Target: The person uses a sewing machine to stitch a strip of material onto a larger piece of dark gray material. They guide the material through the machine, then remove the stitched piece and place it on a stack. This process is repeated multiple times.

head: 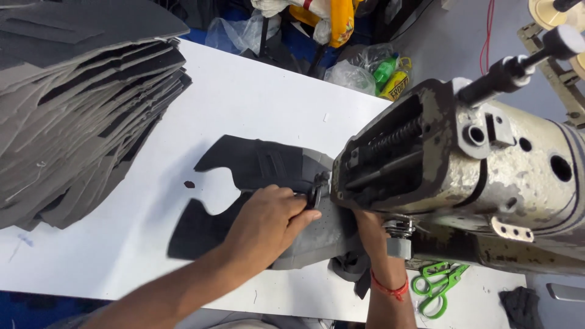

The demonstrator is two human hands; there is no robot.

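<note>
Black cut piece (256, 164) under both hands (268, 222).

A black and grey cut piece of fabric (256, 167) with a deep U-shaped notch lies flat on the white table, its right end under the sewing machine's head.

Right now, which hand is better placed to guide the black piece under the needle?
Left. The left hand lies flat on the black piece beside the presser foot. The right hand is mostly hidden under the machine head.
</note>
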